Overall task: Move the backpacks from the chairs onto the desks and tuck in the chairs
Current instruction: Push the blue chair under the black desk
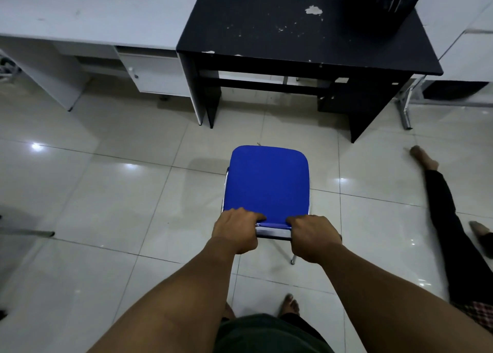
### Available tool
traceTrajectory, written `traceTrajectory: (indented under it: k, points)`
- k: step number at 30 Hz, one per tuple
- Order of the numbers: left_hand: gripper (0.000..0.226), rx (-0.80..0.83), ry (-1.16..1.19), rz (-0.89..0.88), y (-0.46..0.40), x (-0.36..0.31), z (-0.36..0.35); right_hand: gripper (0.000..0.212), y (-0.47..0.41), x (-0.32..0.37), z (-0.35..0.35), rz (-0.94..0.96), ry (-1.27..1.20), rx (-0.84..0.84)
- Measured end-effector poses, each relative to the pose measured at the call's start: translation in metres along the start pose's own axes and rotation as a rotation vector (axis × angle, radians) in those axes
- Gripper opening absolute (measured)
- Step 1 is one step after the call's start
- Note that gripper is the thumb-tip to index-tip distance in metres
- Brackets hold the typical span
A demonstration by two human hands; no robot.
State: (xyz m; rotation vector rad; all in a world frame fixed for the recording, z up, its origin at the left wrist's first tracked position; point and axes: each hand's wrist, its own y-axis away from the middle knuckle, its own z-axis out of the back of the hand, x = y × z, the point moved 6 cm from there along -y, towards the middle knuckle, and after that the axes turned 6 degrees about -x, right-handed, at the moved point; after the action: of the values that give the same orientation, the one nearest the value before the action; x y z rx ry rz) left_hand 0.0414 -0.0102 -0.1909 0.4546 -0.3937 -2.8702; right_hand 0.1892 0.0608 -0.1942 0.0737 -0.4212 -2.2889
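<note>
A blue padded chair (266, 182) with a chrome frame stands on the tiled floor in front of the black desk (266, 27), a short gap away from it. Its seat carries nothing. My left hand (236, 228) grips the left end of the chair's backrest top. My right hand (313, 236) grips the right end. A black backpack (384, 3) sits on the desk's far right corner, partly cut off by the frame's top edge.
A white desk (88, 14) with a drawer unit adjoins the black desk on the left. Another person's legs (442, 214) stretch across the floor at the right. A metal leg (405, 112) stands right of the black desk. My bare feet show below.
</note>
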Motion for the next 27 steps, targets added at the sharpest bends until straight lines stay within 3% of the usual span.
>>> traceTrajectory:
  k: [27]
  points:
    - [0.055, -0.023, 0.05, 0.123, -0.092, 0.003, 0.035, 0.021, -0.093, -0.05, 0.037, 0.135, 0.031, -0.033]
